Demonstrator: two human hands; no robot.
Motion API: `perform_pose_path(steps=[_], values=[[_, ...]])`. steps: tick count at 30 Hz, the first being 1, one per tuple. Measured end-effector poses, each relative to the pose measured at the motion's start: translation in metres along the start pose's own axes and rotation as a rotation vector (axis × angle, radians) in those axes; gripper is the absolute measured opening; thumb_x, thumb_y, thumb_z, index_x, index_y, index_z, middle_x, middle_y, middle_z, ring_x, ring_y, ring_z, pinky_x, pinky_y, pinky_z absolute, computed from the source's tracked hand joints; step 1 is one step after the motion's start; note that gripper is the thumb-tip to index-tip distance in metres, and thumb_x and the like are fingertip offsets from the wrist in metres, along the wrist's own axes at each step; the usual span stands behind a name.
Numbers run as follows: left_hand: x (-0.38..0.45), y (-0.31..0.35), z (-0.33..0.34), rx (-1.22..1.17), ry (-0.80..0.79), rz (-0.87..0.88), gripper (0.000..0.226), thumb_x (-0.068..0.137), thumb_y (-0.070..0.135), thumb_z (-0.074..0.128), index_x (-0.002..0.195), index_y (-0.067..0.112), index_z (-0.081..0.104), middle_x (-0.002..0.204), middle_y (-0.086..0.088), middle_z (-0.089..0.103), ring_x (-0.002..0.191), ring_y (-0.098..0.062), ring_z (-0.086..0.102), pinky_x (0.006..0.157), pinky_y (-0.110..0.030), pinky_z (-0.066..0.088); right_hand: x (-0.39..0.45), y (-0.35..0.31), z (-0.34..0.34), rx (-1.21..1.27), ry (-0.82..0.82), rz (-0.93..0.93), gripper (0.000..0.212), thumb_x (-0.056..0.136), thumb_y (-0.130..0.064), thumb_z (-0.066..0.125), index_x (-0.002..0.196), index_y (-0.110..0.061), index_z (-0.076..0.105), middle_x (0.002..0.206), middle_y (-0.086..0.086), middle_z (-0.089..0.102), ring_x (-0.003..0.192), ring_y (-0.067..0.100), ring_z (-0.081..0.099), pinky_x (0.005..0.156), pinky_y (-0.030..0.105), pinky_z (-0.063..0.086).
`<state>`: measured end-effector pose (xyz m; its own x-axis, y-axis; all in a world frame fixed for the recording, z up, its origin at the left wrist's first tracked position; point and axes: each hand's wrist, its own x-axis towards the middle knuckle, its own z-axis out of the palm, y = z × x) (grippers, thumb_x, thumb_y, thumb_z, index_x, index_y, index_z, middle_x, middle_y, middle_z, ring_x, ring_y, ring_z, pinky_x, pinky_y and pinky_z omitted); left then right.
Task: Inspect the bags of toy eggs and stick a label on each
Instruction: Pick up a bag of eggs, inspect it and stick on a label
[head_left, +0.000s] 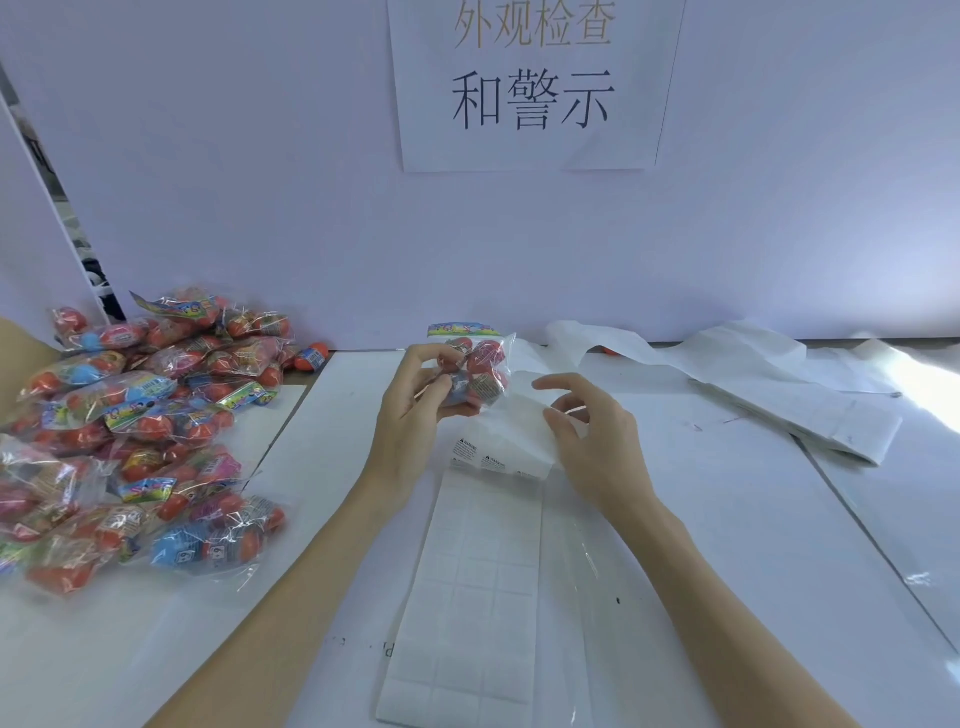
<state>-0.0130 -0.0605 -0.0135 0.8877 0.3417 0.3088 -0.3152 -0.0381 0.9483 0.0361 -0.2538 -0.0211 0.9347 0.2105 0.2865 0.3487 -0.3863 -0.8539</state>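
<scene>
Bag of toy eggs (480, 371), held above label sheet (467, 571).
Gripped in left hand (415, 410); right hand (587, 436) loosely open, empty, beside it.

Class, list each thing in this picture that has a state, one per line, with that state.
Left hand: grips one bag, raised off the table.
Right hand: fingers loosely curled over the label strip.
Label strip: mostly peeled, printed labels left near its top.
Pile of bags: heaped, untouched.

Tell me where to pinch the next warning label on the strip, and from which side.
Probably pinch a corner of a printed label at the label strip, where the backing curls up by the right hand. Come from the right: the left hand holds the bag of toy eggs there.
</scene>
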Motion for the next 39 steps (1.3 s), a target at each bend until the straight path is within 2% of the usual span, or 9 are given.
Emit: perform_pose_path(steps=[9, 14, 22, 25, 29, 31, 34, 37, 39], values=[[-0.001, 0.001, 0.002, 0.014, 0.009, -0.017, 0.013, 0.094, 0.021, 0.06, 0.106, 0.02, 0.057, 0.105, -0.002, 0.069, 0.095, -0.022, 0.07, 0.075, -0.027, 0.057, -0.005, -0.005, 0.005, -0.112, -0.086, -0.123, 0.044, 0.102, 0.0, 0.054, 0.121, -0.033, 0.076, 0.101, 0.002, 0.057, 0.089, 0.0, 0.059, 0.078, 0.002, 0.036], [-0.005, -0.004, 0.006, 0.138, 0.021, 0.013, 0.074, 0.07, 0.017, 0.097, 0.112, 0.03, 0.038, 0.114, -0.006, 0.062, 0.083, -0.002, 0.064, 0.078, -0.015, 0.051, -0.003, 0.002, 0.004, -0.16, -0.009, 0.002, 0.038, 0.102, -0.001, 0.053, 0.122, -0.027, 0.072, 0.103, 0.002, 0.059, 0.087, 0.004, 0.058, 0.076, 0.014, 0.042], [-0.001, 0.004, 0.005, -0.032, 0.074, -0.083, 0.057, 0.084, 0.064, 0.063, 0.112, 0.02, 0.039, 0.108, -0.014, 0.072, 0.086, -0.022, 0.069, 0.076, -0.033, 0.055, 0.0, 0.005, 0.002, -0.186, 0.038, 0.071, 0.029, 0.098, 0.002, 0.055, 0.089, -0.022, 0.067, 0.102, 0.003, 0.063, 0.085, 0.007, 0.058, 0.072, 0.03, 0.04], [-0.003, 0.0, 0.005, 0.028, 0.123, -0.123, 0.052, 0.103, 0.062, 0.044, 0.125, 0.016, 0.052, 0.114, -0.013, 0.068, 0.097, -0.019, 0.066, 0.087, -0.03, 0.052, 0.001, 0.005, 0.002, -0.189, 0.027, 0.092, 0.035, 0.099, 0.004, 0.055, 0.086, -0.019, 0.077, 0.101, 0.002, 0.06, 0.08, 0.005, 0.052, 0.071, 0.026, 0.032], [-0.003, -0.005, 0.004, 0.18, 0.228, -0.072, 0.04, 0.109, 0.05, 0.042, 0.1, 0.016, 0.061, 0.085, -0.003, 0.06, 0.069, -0.006, 0.053, 0.069, -0.019, 0.043, 0.0, 0.004, 0.002, -0.2, 0.007, 0.112, 0.041, 0.099, 0.005, 0.05, 0.093, -0.021, 0.081, 0.107, 0.003, 0.06, 0.086, 0.013, 0.052, 0.07, 0.022, 0.031], [-0.001, -0.004, 0.003, 0.166, 0.22, 0.008, 0.023, 0.111, 0.038, 0.046, 0.114, 0.022, 0.062, 0.089, -0.006, 0.063, 0.067, -0.011, 0.061, 0.066, -0.022, 0.051, 0.0, 0.001, 0.002, -0.186, -0.033, 0.143, 0.048, 0.095, 0.006, 0.042, 0.096, -0.022, 0.081, 0.112, 0.002, 0.063, 0.094, 0.017, 0.056, 0.076, 0.023, 0.035], [-0.002, -0.003, 0.002, 0.101, 0.172, 0.058, 0.039, 0.113, 0.017, 0.039, 0.137, 0.047, 0.044, 0.102, -0.018, 0.061, 0.074, -0.027, 0.075, 0.073, -0.034, 0.063, 0.0, -0.005, 0.0, -0.131, -0.119, 0.174, 0.044, 0.096, -0.022, 0.039, 0.098, -0.024, 0.083, 0.124, -0.004, 0.067, 0.118, 0.021, 0.056, 0.105, 0.037, 0.04], [-0.003, -0.001, 0.001, 0.122, 0.14, 0.088, 0.045, 0.112, 0.007, 0.033, 0.13, 0.047, 0.044, 0.108, -0.019, 0.063, 0.066, -0.036, 0.075, 0.07, -0.039, 0.064, -0.002, -0.009, 0.001, -0.173, -0.204, 0.134, 0.078, 0.087, -0.074, 0.021, 0.091, -0.026, 0.082, 0.125, -0.019, 0.064, 0.127, 0.022, 0.05, 0.103, 0.039, 0.031], [-0.003, -0.001, 0.0, 0.15, 0.141, 0.084, 0.044, 0.112, 0.007, 0.033, 0.123, 0.047, 0.046, 0.107, -0.014, 0.065, 0.062, -0.037, 0.074, 0.068, -0.04, 0.064, -0.002, -0.008, 0.004, -0.281, -0.232, 0.098, 0.077, 0.079, -0.092, 0.023, 0.089, -0.041, 0.081, 0.145, -0.011, 0.058, 0.141, 0.021, 0.041, 0.108, 0.041, 0.024]])
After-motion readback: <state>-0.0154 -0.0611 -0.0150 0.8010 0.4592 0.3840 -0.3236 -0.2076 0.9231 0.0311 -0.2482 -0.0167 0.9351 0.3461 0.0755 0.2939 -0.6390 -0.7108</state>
